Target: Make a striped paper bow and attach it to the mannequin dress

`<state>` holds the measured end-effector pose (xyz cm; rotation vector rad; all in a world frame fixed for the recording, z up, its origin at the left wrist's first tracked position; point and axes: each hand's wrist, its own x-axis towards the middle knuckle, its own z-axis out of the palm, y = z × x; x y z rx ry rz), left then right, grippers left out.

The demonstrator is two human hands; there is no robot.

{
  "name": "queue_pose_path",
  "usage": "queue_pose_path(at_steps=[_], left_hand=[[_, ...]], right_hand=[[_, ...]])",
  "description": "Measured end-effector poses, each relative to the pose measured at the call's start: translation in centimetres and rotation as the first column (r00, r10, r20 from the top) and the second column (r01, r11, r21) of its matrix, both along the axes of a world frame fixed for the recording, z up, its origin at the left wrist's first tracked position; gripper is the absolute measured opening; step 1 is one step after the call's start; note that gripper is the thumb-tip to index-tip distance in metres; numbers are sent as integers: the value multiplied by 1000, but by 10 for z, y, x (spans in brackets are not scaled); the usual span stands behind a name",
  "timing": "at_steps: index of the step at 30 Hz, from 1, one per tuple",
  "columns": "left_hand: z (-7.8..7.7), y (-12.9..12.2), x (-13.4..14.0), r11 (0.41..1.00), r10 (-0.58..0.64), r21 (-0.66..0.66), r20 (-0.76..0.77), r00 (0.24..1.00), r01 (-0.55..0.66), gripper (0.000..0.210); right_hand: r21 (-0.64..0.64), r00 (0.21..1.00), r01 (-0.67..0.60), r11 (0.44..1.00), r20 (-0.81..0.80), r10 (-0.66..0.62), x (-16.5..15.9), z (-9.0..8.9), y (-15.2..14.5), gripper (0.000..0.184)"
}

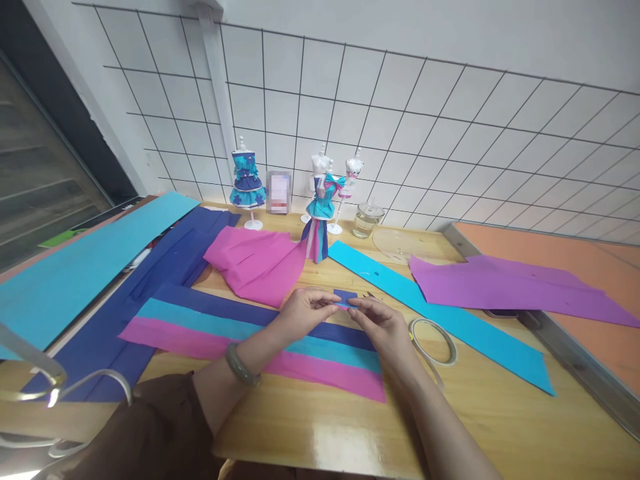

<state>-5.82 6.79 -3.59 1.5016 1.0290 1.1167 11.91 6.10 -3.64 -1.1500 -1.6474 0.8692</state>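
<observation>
Brown sleeve [150, 427] runs off the lower edge. A small dark-blue piece [345, 295] is partly covered, its pinkish lower edge hard to make out. It sits between the left fingers [324, 299] and right fingers [367, 309], near the layered strips [210, 327] on the table [310, 423]; both sets are nearly closed, pinching its opposite ends.

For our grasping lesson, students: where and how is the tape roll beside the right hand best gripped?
Probably take the tape roll by its right rim, from above, pinching the band from inside and outside. It lies low, with an open middle to reach into; its left side is close to the right hand, and loose tape trails from its near side.
</observation>
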Motion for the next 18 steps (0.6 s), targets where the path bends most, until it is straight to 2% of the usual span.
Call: queue_pose_path(at_steps=[5,11,15,18], left_hand=[[3,1,-1,997,38,74,-53,998,-34,20],[4,2,-2,989,42,143,-102,994,-27,14],[3,1,-2,992,47,119,-87,995,-36,14],[1,1,-1,999,42,36,-24,999,-41,28]], right_hand=[[65,996,30,997,77,-35,1,-2,2,21],[120,994,-3,993,111,-10,1,-2,2,17],[121,995,-5,993,99,-7,2,-3,3,18],[119,997,-2,993,77,-7,1,-3,3,23]])
